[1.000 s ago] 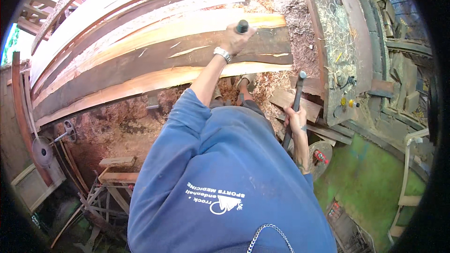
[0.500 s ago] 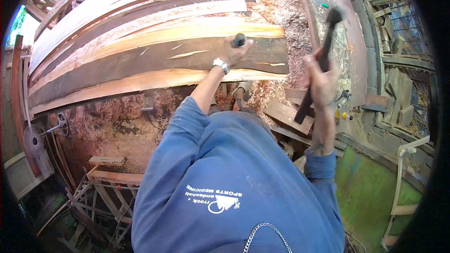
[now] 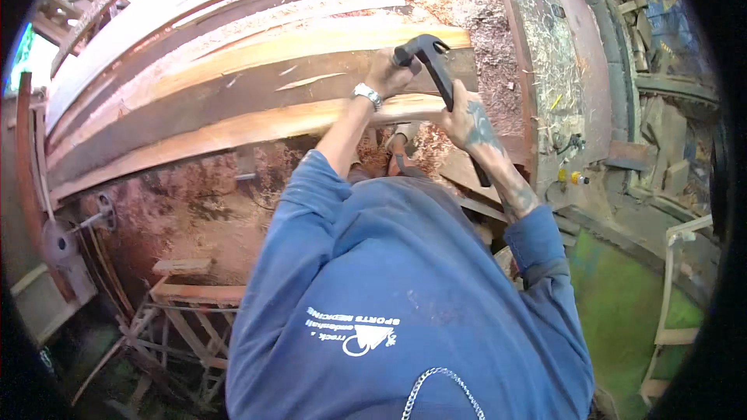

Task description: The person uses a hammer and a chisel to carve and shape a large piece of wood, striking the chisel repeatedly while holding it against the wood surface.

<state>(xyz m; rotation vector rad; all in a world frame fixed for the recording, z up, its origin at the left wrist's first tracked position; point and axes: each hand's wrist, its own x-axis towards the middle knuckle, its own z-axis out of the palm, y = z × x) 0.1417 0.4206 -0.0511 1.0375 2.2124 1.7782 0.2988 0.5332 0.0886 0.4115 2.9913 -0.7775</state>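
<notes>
My left hand, with a silver watch on its wrist, is closed over the wide wooden plank. It grips an upright tool by its dark round-ended handle; the hammer and my fingers now hide most of it, and its lower end does not show. My right hand is wrapped round the handle of a dark claw hammer. The hammer's face is down at the top of my left hand, and its claw points to the right. The plank has a brown middle band and pale edges.
More boards lie beyond the plank among wood shavings. On the right runs a shaving-strewn ledge with a small yellow bottle. A wooden frame stands at lower left, and a green panel at lower right. My feet are below the plank's near edge.
The hammer has swung down and left from its raised place at the right to the top of my left hand. My left hand keeps its grip in nearly the same spot.
</notes>
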